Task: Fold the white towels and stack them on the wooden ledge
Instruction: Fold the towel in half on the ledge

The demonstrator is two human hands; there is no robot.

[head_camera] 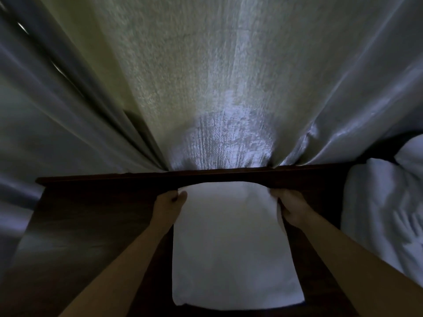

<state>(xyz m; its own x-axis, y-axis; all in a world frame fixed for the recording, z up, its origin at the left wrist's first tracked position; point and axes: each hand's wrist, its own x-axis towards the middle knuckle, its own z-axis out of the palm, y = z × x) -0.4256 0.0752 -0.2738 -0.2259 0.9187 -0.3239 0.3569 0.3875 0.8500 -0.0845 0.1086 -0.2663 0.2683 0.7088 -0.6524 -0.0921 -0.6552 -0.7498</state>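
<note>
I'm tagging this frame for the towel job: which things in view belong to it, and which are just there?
Job: white towel; wooden ledge; left hand and right hand, each gripping a far corner.
Just there: curtains; white bedding at right.

Likely a bedroom or hotel room, dimly lit. Long satin-sheened curtains (57, 124) hanging either side of a pale woven drape (206, 88), backlit as if by a window. Below, a dark wooden ledge (96, 216). Rumpled white bedding (389, 213) heaped at the right edge.
</note>
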